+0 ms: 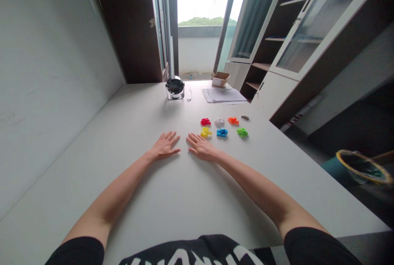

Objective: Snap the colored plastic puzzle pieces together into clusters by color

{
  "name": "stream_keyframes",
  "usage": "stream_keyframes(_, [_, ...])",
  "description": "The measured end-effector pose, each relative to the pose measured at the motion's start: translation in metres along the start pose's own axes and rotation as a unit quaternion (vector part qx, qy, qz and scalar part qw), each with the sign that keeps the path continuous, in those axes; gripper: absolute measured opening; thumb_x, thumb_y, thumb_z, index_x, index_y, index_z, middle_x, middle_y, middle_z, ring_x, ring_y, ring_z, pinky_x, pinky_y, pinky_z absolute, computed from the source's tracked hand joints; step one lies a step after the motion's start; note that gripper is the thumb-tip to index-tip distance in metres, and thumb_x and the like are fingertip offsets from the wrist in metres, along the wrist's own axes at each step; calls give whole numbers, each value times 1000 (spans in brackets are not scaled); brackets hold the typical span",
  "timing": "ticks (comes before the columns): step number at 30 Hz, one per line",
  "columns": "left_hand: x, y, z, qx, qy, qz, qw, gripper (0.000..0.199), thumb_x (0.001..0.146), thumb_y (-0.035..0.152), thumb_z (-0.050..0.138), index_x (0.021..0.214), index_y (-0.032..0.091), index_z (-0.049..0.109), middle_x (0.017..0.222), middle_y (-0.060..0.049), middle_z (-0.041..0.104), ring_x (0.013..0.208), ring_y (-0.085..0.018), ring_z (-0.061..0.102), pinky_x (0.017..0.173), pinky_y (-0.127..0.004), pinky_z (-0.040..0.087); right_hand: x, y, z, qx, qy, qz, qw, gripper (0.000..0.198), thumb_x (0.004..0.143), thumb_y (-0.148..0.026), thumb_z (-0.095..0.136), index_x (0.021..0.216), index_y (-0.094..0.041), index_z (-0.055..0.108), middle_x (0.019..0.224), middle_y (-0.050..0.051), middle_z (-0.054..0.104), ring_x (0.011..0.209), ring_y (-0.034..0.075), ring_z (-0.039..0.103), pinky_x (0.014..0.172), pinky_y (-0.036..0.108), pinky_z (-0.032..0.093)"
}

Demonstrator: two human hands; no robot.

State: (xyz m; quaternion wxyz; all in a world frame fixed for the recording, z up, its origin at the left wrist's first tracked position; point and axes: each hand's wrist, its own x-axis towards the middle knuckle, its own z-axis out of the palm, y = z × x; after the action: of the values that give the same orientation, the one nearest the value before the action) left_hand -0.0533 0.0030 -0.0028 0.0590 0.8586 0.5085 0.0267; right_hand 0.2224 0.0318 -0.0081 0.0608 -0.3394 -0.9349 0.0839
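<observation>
My left hand (pixel 165 146) lies flat on the white table (pixel 147 207) with its fingers spread. Close by on its right, my right hand (pixel 200 146) also rests palm down, fingers apart, holding nothing. Just beyond the right hand's fingers sits a small yellow bundle (pixel 206 132), perhaps of plastic pieces. A blue bundle (pixel 222 132) and a green bundle (pixel 242 132) continue that row to the right. Behind them are a red bundle (pixel 205 121), a white bundle (pixel 219 122) and an orange bundle (pixel 233 120). Their exact kind is too small to make out.
A round black device on a metal stand (pixel 175 87) is at the back, beside a thin cord (pixel 189 95). Paper sheets (pixel 224 95) and an open cardboard box (pixel 220 79) lie back right. A cable hole (pixel 245 118) is near the right edge; a bin (pixel 363 167) stands beyond.
</observation>
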Motion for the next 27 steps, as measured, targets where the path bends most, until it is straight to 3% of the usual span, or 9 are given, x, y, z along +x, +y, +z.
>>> stream_keyframes(12, [-1, 4, -4, -1, -4, -10, 1000, 85, 89, 79, 28, 159, 32, 19, 167, -5, 10, 154, -30, 9, 123, -51, 7, 6, -6, 4, -22, 17, -2, 1000, 71, 101, -60, 24, 158, -18, 25, 164, 10, 14, 153, 28, 13, 124, 49, 15])
stream_keyframes(20, [-2, 4, -5, -4, 8, -8, 1000, 88, 85, 80, 36, 158, 32, 22, 167, -7, 11, 153, -34, 4, 120, -60, -2, 6, -8, 0, -14, 22, -23, 999, 76, 99, -65, 29, 158, -17, 27, 164, 11, 13, 152, 30, 13, 124, 50, 15])
stream_keyframes(27, [-2, 6, -6, -14, -3, -26, 1000, 89, 85, 79, 39, 158, 33, 21, 167, -7, 9, 153, -36, 5, 119, -63, 2, 7, -7, 0, 6, 23, -23, 999, 81, 96, -70, 31, 158, -19, 27, 164, 10, 16, 152, 29, 14, 125, 48, 14])
